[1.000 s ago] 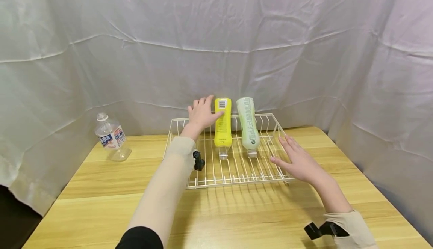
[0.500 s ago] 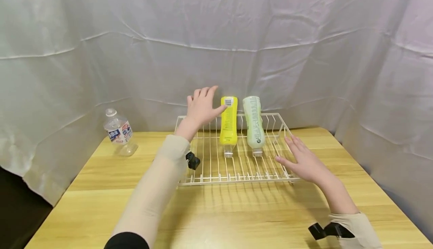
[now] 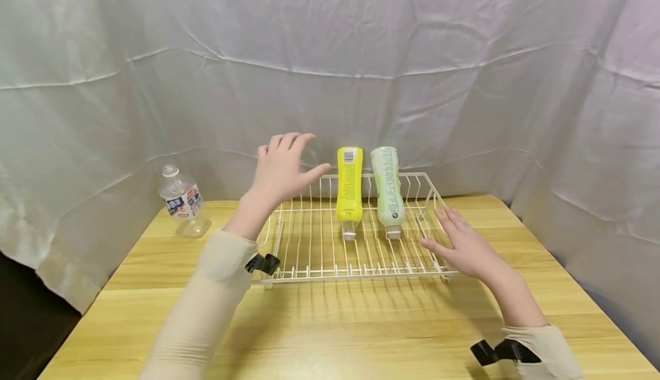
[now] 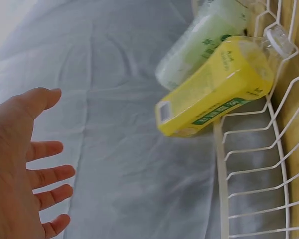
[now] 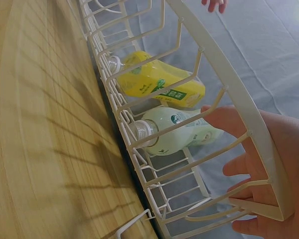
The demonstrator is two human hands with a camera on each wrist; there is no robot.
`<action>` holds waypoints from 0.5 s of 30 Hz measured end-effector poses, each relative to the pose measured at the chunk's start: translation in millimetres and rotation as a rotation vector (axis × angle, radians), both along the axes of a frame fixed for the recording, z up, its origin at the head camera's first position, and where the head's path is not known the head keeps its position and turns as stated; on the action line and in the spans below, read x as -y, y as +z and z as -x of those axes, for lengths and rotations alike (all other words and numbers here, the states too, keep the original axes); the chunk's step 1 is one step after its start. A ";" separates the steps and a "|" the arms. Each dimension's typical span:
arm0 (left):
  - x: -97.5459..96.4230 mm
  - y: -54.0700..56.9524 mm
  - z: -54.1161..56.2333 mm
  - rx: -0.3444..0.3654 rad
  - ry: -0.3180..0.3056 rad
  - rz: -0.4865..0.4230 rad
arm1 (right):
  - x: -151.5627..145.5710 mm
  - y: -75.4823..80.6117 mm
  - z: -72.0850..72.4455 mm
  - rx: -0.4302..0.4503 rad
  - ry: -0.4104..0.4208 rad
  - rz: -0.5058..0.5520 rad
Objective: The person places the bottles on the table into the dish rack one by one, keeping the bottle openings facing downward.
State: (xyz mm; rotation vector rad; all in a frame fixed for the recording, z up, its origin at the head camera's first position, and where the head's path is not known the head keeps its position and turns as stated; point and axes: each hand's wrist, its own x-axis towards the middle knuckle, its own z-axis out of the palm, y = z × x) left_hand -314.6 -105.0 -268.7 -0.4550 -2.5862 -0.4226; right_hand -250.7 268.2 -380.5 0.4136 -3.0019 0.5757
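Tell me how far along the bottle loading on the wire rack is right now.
Two bottles already lie in the wire rack: the yellow bottle and the pale green bottle, side by side with caps toward the person. The left hand is open, off the yellow bottle, holding nothing. The right hand rests flat at the rack's right edge. The clear water bottle stands on the table, outside the rack.

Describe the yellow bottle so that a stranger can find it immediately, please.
On the wooden table lies a white wire rack. Two bottles lean inside it, caps toward the viewer, bases on the far rim. The yellow bottle is the left one, bright yellow with a barcode near its top; its neighbour, the pale green bottle, is milky.
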 end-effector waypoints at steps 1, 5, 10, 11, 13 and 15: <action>4.0 -0.4 -3.6 -0.007 0.001 -0.013 | 0.1 -0.2 0.3 0.001 0.001 0.001; 21.9 -4.7 -15.5 -0.033 0.021 -0.065 | -0.1 -0.4 0.6 0.001 0.001 0.004; 48.0 -12.9 -29.1 -0.048 0.035 -0.182 | -0.7 -1.1 1.4 -0.002 0.003 0.009; 53.7 -14.8 -31.6 -0.047 0.035 -0.207 | -0.7 -1.5 1.8 -0.003 0.005 0.009; 64.9 -18.5 -36.0 -0.040 0.044 -0.253 | -1.0 -2.5 2.6 -0.007 0.009 0.009; 76.0 -22.7 -39.4 -0.042 0.058 -0.288 | -1.7 -3.3 3.2 -0.012 0.010 0.008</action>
